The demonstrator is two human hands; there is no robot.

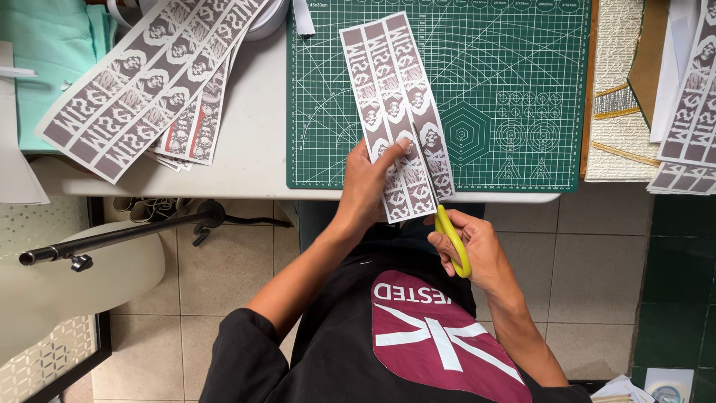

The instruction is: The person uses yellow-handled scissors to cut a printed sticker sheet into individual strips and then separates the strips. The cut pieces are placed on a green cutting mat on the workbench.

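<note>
Yellow-handled scissors [452,240], gripped in the person's right hand [477,254], are cutting along a long grey printed paper strip sheet [399,112]. The left hand [369,183] pinches its near end over the green cutting mat [514,89]. Advancing the cut likely needs steady tension.

scissor blades [426,173]: we lose most of them behind the printed sheet [395,104]
right stack [692,112]: cut by the edge
our right hand [477,250]: fingers hidden in yellow handles
</note>
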